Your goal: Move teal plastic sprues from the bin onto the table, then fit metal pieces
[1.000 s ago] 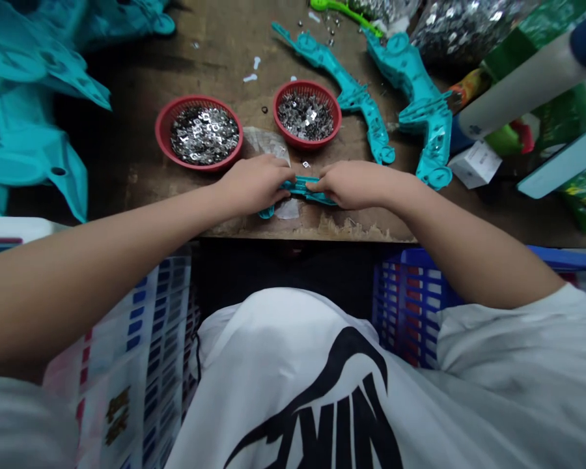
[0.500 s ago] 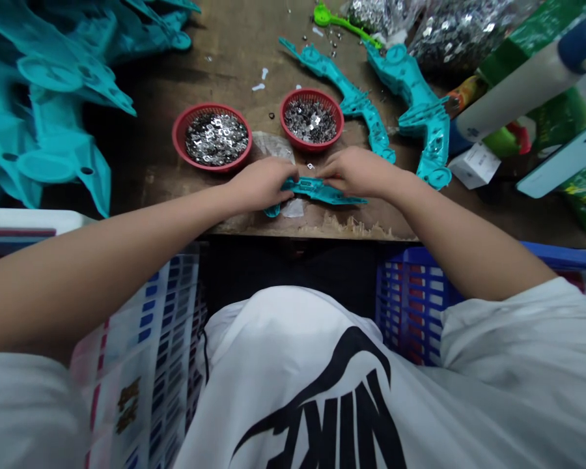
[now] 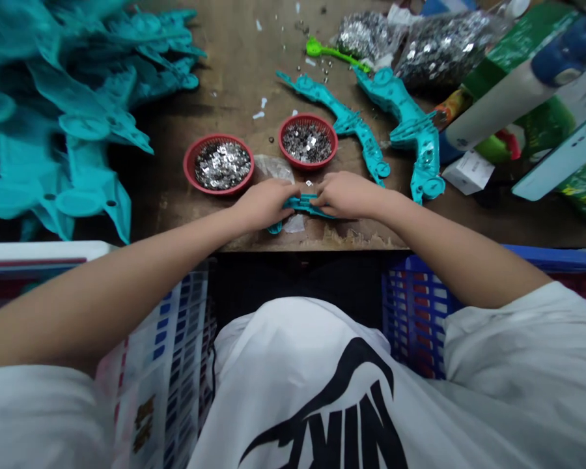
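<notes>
Near the front edge of the table lies a teal plastic part [image 3: 303,204], partly covered by my hands. My left hand [image 3: 268,203] is closed around its left side, thumb toward me. Over its right side is my right hand [image 3: 344,195], fingers curled down onto the part; whether a small piece is pinched there is hidden. A small shiny metal piece [image 3: 309,184] lies just beyond the part. Behind my hands stand two red baskets, the left basket [image 3: 188,170] and the right basket [image 3: 333,151], both holding many small metal pieces.
Two more teal parts, a slim one [image 3: 344,114] and a wider one [image 3: 415,127], lie at right. A teal pile [image 3: 78,124] fills the left. Bags of metal pieces [image 3: 439,49], a bottle [image 3: 498,98], a white box [image 3: 469,171] and a phone [image 3: 561,159] stand right.
The view has shifted, so the table appears lower. My right hand has come down further over the teal part's right side; my left hand keeps its hold.
</notes>
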Action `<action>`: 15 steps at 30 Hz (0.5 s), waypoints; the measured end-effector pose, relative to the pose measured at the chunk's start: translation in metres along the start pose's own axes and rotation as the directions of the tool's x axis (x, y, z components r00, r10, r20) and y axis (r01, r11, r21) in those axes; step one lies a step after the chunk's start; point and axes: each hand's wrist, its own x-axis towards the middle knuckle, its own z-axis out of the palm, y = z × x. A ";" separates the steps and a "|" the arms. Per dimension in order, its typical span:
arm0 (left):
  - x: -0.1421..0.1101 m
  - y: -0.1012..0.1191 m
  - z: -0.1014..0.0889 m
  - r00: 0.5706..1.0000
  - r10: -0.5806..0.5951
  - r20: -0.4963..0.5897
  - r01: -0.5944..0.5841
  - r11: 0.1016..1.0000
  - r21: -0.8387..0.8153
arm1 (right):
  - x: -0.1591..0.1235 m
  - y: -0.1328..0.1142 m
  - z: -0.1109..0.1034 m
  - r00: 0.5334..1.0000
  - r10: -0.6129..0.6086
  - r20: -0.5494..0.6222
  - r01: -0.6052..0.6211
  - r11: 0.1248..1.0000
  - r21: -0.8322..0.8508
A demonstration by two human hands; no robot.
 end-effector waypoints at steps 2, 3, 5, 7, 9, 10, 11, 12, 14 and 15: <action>0.001 0.000 0.000 1.000 -0.014 0.004 0.014 1.000 -0.019 | -0.001 -0.006 -0.005 0.999 0.037 0.031 -0.035 0.998 -0.054; 0.002 -0.001 0.000 1.000 -0.014 0.001 0.014 1.000 -0.027 | -0.002 -0.009 -0.006 0.998 0.054 0.030 -0.051 0.996 -0.069; 0.001 -0.001 0.000 1.000 0.009 -0.006 -0.009 0.999 -0.032 | -0.001 -0.015 -0.006 0.997 0.070 -0.011 -0.070 0.996 -0.049; -0.002 0.004 -0.004 1.000 0.024 0.001 -0.024 0.999 -0.023 | -0.002 -0.021 -0.008 0.995 0.100 -0.029 -0.100 0.995 0.009; -0.010 0.016 -0.015 0.999 0.041 0.000 -0.041 0.999 0.003 | -0.009 -0.025 -0.014 0.993 0.112 -0.025 -0.108 0.988 0.114; -0.017 0.024 -0.024 0.998 0.061 -0.017 -0.060 0.998 0.029 | -0.016 -0.025 -0.020 0.993 0.105 -0.047 -0.096 0.980 0.174; -0.024 0.032 -0.036 0.994 0.091 -0.055 -0.087 0.994 0.068 | -0.024 -0.023 -0.028 0.992 0.090 -0.093 -0.067 0.972 0.226; -0.032 0.038 -0.051 0.986 0.123 -0.115 -0.110 0.987 0.116 | -0.033 -0.019 -0.037 0.984 0.078 -0.162 -0.033 0.964 0.265; -0.050 0.041 -0.089 0.937 0.167 -0.308 -0.103 0.972 0.213 | -0.053 -0.003 -0.057 0.938 0.119 -0.325 -0.015 0.953 0.304; -0.060 0.035 -0.110 0.889 0.162 -0.428 -0.058 0.967 0.247 | -0.062 0.008 -0.067 0.903 0.176 -0.392 -0.049 0.948 0.315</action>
